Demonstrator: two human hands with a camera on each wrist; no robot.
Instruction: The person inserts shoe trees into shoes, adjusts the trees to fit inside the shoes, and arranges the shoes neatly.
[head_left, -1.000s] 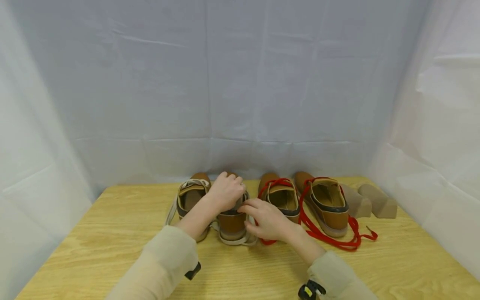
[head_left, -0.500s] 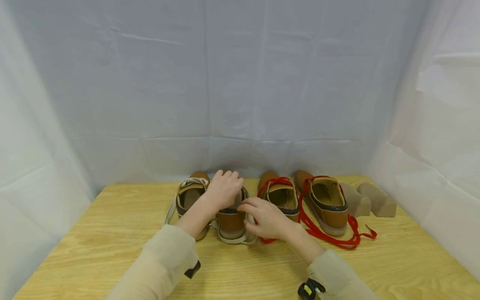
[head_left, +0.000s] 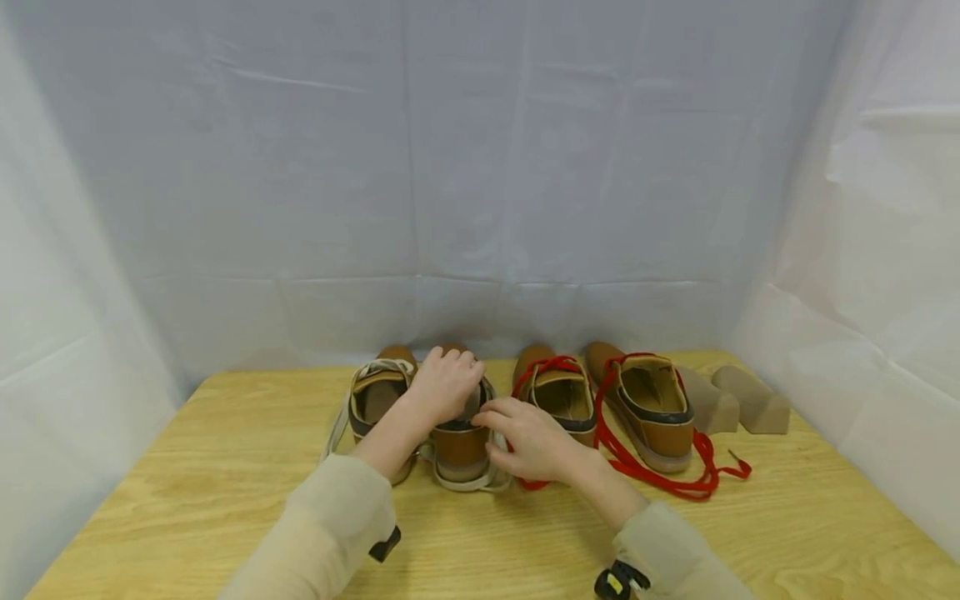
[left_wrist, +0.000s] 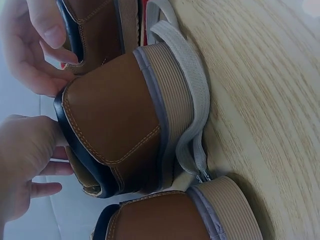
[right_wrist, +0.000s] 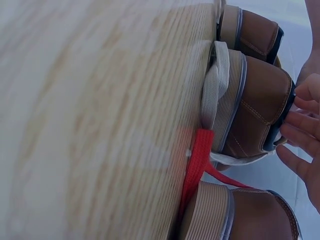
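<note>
Four brown shoes stand in a row, heels toward me. My left hand (head_left: 446, 385) curls over the opening of the second shoe (head_left: 459, 446), which has beige laces (head_left: 491, 482). My right hand (head_left: 528, 440) touches that shoe's dark heel collar with its fingertips (right_wrist: 300, 131). In the left wrist view the shoe's heel (left_wrist: 117, 120) fills the middle, with my left hand (left_wrist: 22, 150) at its collar and the right hand's fingers (left_wrist: 37, 45) above. The beige lace (left_wrist: 186, 75) lies on the wood under the sole.
The other beige-laced shoe (head_left: 375, 400) stands to the left. Two red-laced shoes (head_left: 564, 392) (head_left: 654, 407) stand to the right, their red laces (head_left: 675, 482) trailing over the wooden table (head_left: 187, 500). Two tan wedge blocks (head_left: 752, 407) lie at the far right. White cloth walls enclose the table.
Both hands stay on the second shoe; they have shifted only slightly, and the shoes have not moved.
</note>
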